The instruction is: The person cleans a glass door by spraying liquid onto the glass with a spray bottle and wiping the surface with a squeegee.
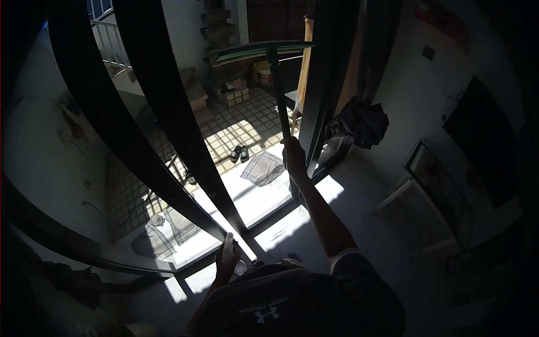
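Note:
My right hand (pixel 295 157) is closed around the dark handle of a squeegee (pixel 280 92). Its wide green head is raised at the top of the view, in front of the glass door opening. Low in the middle, my left hand (pixel 225 263) is closed on what looks like a small spray bottle (pixel 240 268), pale and partly see-through. Most of that bottle is hidden by my fingers and the shade. The left hand is close to the foot of the dark door frame (pixel 193 129).
Outside lie a grey cloth (pixel 263 169), a pair of sandals (pixel 240 154) and a second cloth (pixel 178 226) on sunlit tiles. A dark bundle of fabric (pixel 359 123) hangs right of the opening. A framed panel (pixel 441 185) leans near the right wall.

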Demonstrator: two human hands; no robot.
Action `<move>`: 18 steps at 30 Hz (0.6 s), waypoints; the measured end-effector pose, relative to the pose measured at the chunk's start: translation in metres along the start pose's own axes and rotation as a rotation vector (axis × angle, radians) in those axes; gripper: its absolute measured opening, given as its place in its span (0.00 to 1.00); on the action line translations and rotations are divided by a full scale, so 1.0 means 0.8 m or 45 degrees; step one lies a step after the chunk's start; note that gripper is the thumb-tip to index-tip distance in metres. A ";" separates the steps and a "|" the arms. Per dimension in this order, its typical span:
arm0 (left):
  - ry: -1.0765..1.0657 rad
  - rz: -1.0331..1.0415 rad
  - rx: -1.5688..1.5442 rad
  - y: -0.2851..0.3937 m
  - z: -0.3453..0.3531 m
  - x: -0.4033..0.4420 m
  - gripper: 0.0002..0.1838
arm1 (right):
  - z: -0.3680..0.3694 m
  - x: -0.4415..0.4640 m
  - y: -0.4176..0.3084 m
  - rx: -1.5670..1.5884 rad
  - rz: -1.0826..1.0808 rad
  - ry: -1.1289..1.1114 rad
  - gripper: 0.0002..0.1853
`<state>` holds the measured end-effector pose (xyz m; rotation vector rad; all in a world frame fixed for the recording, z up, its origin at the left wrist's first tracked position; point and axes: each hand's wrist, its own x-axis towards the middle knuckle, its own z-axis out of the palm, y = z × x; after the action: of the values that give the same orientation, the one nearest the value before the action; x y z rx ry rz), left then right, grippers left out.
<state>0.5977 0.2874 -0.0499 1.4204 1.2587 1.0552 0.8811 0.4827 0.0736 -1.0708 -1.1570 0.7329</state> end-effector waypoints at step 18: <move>0.162 -0.158 0.122 -0.034 -0.046 -0.065 0.36 | -0.048 -0.324 0.350 -0.632 0.441 -0.280 0.14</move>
<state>0.5510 0.2408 -0.0703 1.3444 1.4872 1.0256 0.8642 0.3385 -0.2811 -1.6676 -1.4004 0.8700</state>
